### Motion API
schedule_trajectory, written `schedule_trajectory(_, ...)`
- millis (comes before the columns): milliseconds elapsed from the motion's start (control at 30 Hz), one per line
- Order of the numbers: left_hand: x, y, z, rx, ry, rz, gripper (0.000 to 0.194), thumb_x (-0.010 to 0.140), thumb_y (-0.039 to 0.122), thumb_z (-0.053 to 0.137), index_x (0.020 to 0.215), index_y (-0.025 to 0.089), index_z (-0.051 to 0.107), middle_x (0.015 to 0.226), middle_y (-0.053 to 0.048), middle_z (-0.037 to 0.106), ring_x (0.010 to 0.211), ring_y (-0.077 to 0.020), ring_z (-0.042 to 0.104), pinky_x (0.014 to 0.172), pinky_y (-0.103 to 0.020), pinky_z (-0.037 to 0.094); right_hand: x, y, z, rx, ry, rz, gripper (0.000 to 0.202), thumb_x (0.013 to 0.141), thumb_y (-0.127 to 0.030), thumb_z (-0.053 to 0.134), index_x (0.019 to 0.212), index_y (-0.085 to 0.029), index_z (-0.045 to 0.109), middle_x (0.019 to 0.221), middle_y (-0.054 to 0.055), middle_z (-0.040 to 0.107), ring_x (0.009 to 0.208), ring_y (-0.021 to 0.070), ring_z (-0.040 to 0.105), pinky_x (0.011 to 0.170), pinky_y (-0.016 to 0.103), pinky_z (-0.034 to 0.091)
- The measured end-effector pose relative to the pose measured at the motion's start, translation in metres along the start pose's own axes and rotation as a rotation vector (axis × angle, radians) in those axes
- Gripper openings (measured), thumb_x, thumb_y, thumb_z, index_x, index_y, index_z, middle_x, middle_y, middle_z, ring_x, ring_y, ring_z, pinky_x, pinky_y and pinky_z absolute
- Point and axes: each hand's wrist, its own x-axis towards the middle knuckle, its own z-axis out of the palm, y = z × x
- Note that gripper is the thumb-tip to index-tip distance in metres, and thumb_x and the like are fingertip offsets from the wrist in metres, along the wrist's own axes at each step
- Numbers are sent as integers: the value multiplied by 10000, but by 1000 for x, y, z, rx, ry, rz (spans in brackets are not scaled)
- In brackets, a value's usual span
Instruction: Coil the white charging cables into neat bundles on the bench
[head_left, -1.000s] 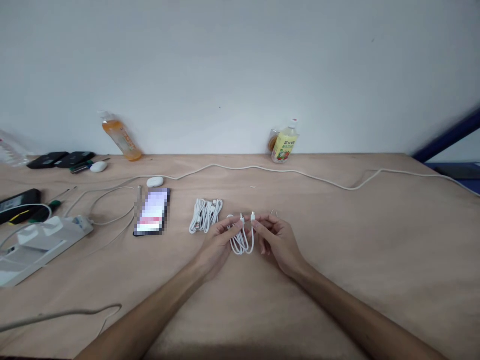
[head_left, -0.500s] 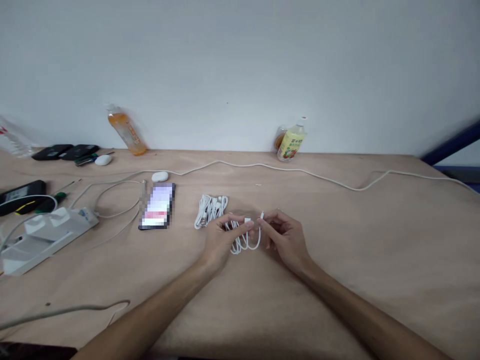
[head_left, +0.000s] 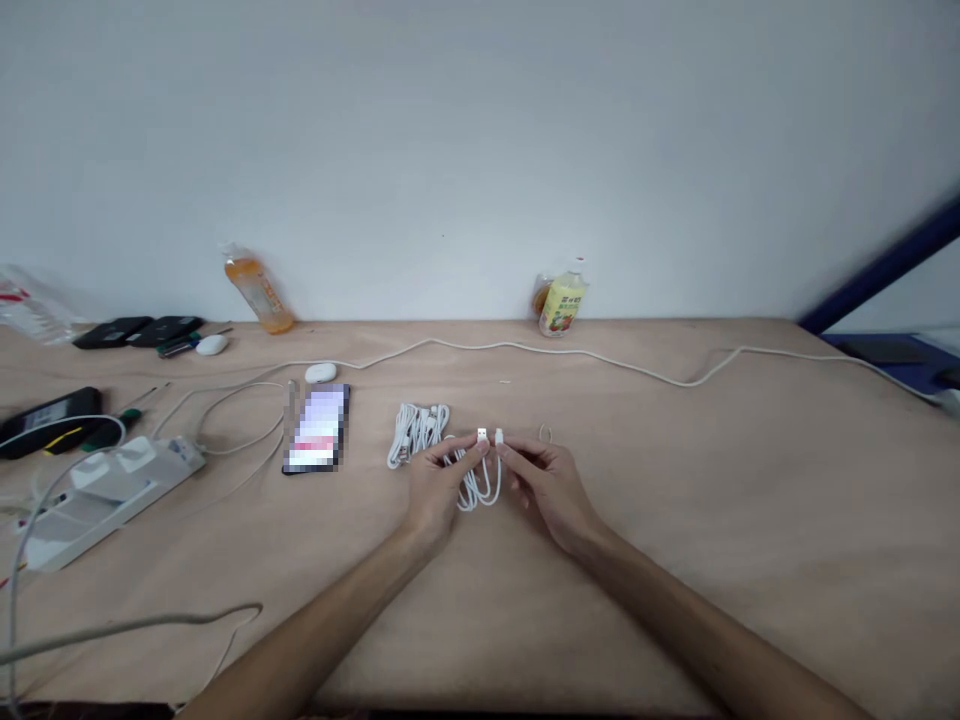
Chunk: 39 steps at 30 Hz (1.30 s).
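Note:
My left hand [head_left: 442, 482] pinches one USB plug [head_left: 482, 436] of a white charging cable between thumb and fingers. Its coiled cord [head_left: 471, 490] hangs below the fingers. The other plug [head_left: 499, 437] of what looks like the same cable is pinched in my right hand [head_left: 551, 490]. Both plugs point away from me, side by side with a small gap. Just beyond my left hand, a bundle of coiled white cables [head_left: 416, 428] lies on the table. A thin pale loop [head_left: 545, 434] lies behind my right hand; its kind is unclear.
A phone [head_left: 318, 430] and a white earbud case [head_left: 321, 373] lie left of the bundle. Farther left is a white power strip [head_left: 112, 500] with cords. An orange drink bottle [head_left: 259, 292] and a yellow-labelled bottle [head_left: 562, 302] stand by the wall. A long cable [head_left: 600, 352] crosses the table.
My right hand has moved left, bringing its plug closer to the one in my left hand. The thin loop behind the right hand is now in plain sight. The view has shifted slightly.

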Motion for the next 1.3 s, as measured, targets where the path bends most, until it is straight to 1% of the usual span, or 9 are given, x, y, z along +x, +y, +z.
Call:
schedule_trajectory(67,0,0,-1,3,-3,10,500,441,450,1092,810,172,898,640,-27,759,560,-126,633,546,-236,488,-1,0,6,25,34,-3,485,666,-599,944,886,-172,872,664,8,672,509,95,448,408,219,342)
schedule_trajectory(133,0,0,-4,-11,-19,18,500,435,432,1098,815,173,900,638,-27,760,585,-135,663,583,-243,528,-1,0,10,46,72,-7,497,630,-589,962,878,-172,853,681,10,690,511,96,460,406,218,335)
schedule_trajectory(267,1,0,-8,-21,-59,9,493,442,429,1100,815,176,900,702,-41,795,598,-142,688,637,-275,593,2,3,11,78,61,2,529,580,-622,987,805,-188,787,586,-25,634,483,100,454,391,214,320)
schedule_trajectory(400,3,-2,-10,1,-72,7,510,466,422,1097,870,173,910,774,-58,825,621,-148,708,646,-277,599,3,4,6,73,8,2,532,607,-637,983,789,-188,765,603,-11,659,494,101,480,391,208,337)
schedule_trajectory(500,3,-3,-9,5,-78,4,499,472,429,1096,870,189,912,796,-56,834,636,-144,716,630,-259,592,2,4,2,75,3,14,521,618,-624,982,798,-190,757,591,-22,643,486,103,490,381,203,339)
schedule_trajectory(667,-1,1,-6,17,-113,-31,491,465,438,1099,842,187,909,714,-37,803,580,-130,690,571,-238,575,2,5,0,65,4,28,470,650,-582,964,791,-202,726,549,-35,621,465,117,518,369,204,358)
schedule_trajectory(967,-3,6,-3,40,-79,-65,503,427,423,1109,816,181,901,703,-47,811,510,-124,664,511,-242,571,3,2,-2,31,-20,5,438,660,-574,947,767,-209,730,533,-37,618,435,116,517,372,217,370)
schedule_trajectory(1100,-3,6,-5,52,-75,-53,494,448,417,1105,826,172,901,701,-51,805,522,-135,673,532,-255,577,1,2,-4,10,-26,-2,412,706,-573,929,806,-209,763,565,-28,622,459,115,510,384,223,370)
schedule_trajectory(1300,-2,5,-6,61,-93,-61,534,486,442,1097,897,159,906,682,-52,792,550,-154,697,577,-277,605,-1,3,-5,-25,-19,-29,428,735,-589,912,853,-195,795,672,9,684,533,122,546,409,220,379)
